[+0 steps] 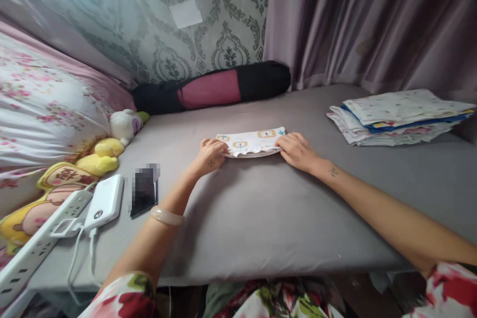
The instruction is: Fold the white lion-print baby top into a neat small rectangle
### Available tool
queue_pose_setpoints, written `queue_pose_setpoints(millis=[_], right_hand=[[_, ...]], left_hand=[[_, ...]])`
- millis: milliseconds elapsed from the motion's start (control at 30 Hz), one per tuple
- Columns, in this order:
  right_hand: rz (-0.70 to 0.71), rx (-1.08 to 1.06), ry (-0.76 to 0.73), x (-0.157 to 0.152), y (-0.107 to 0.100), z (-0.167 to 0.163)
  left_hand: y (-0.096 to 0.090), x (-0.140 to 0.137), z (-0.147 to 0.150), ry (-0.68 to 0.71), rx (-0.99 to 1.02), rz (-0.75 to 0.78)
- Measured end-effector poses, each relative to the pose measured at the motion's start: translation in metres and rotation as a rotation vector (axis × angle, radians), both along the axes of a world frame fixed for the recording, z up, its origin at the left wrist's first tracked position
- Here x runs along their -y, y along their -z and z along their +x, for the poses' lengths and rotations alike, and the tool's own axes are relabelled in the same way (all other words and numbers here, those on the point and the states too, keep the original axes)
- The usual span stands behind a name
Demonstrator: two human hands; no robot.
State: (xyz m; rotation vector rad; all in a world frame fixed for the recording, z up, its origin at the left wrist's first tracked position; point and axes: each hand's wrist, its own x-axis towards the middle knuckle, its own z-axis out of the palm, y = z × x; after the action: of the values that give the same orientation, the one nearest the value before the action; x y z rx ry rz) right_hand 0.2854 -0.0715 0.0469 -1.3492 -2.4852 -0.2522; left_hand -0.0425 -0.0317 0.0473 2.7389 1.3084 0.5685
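Note:
A white cloth (253, 142) with orange-brown and green prints lies folded into a flat strip at the middle of the grey sheet (268, 218). Its near edge looks wavy, with layers showing beneath. My left hand (211, 155) pinches the left end of this cloth. At the opposite end, my right hand (297, 151) grips the right corner, fingers closed on the fabric. Both hands rest low, close to the sheet. Fingertips are partly hidden against the cloth.
A stack of folded cloths (402, 117) sits at the right. On the left are a phone (146, 191), a white power bank (105, 201) with cables, a power strip (40, 238) and plush toys (99, 156). A black and maroon roll (212, 88) lies along the wall.

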Motion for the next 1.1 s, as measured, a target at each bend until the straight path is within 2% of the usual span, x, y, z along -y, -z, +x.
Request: queue_pose_setpoints(millis=[200, 367, 467, 533, 733, 900, 1100], right_hand=[[-0.102, 0.008, 0.017, 0.016, 0.003, 0.000], [-0.212, 0.030, 0.093, 0.022, -0.006, -0.006], [-0.248, 0.023, 0.199, 0.007, -0.013, -0.022], [-0.241, -0.008, 0.252, -0.009, -0.014, -0.038], [-0.271, -0.032, 0.264, -0.045, 0.007, -0.075], [-0.351, 0.002, 0.250, -0.048, 0.024, -0.077], [-0.395, 0.022, 0.256, -0.050, 0.024, -0.075]], left_hand=[[0.011, 0.010, -0.003, 0.062, -0.018, -0.117], [0.003, 0.013, -0.002, 0.083, -0.002, -0.191], [-0.005, 0.005, 0.016, -0.029, 0.028, -0.219], [-0.006, -0.003, 0.037, -0.105, 0.035, -0.169], [0.017, -0.022, 0.094, -0.193, -0.127, -0.060], [0.033, -0.024, 0.104, -0.184, -0.238, -0.060], [0.032, -0.025, 0.104, -0.172, -0.276, -0.133]])
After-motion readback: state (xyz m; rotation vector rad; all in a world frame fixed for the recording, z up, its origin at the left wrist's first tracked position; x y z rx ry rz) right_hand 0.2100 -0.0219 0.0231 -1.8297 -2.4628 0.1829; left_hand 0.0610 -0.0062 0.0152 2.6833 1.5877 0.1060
